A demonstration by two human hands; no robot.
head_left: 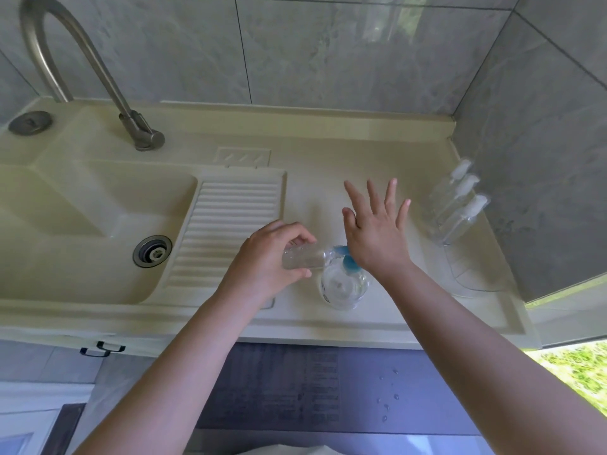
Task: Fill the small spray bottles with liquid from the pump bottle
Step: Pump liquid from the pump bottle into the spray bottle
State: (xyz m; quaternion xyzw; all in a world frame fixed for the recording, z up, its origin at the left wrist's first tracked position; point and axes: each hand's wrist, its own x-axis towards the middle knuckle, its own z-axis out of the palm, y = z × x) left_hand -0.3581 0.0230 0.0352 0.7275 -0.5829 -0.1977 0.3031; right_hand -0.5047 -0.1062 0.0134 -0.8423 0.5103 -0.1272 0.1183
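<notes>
Two hands, left (266, 257) and right (377, 231), appear at center frame above one cream tabletop (328, 152). One pump bottle (345, 285) with a blue pump stands at lower center. Small spray bottles number four: one uncapped bottle (303, 256) lies sideways in the left hand, and three capped bottles stand in a row at right, the far (455, 182), the middle (461, 197) and the near (468, 218). One clear tray (473, 277) holds that row. At left are one sink (82, 208), one tap (82, 67), one drain (152, 255) and one ribbed washboard (230, 231). One round cap (30, 122) sits at upper left.
</notes>
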